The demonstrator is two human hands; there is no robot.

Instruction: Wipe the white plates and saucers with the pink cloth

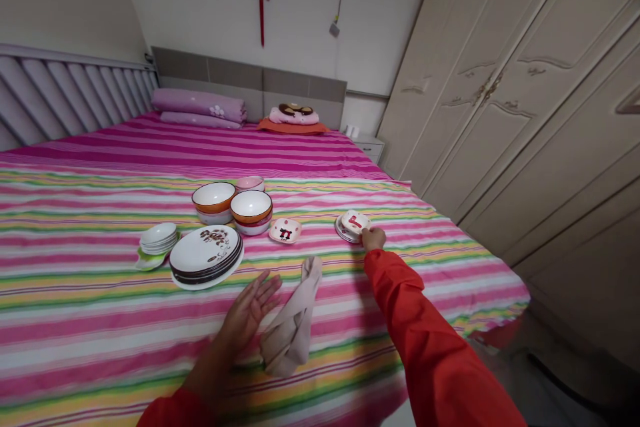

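Note:
My right hand (373,239), in a red sleeve, is stretched out to the right and grips the edge of a small white dish with a red pattern (355,221). Under that dish lie small round plates (345,229). Palm up and fingers apart, my left hand (253,303) holds nothing. Just right of it a crumpled beige cloth (295,327) lies on the striped sheet. Beyond the cloth sits another small dish with a red and black figure (285,231).
Left of centre are a stack of oval plates (205,250), stacked small white bowls (159,237), and larger bowls with orange (213,197) and brown outsides (251,207). Folded bedding (200,107) lies by the headboard. A wardrobe (480,100) stands along the right.

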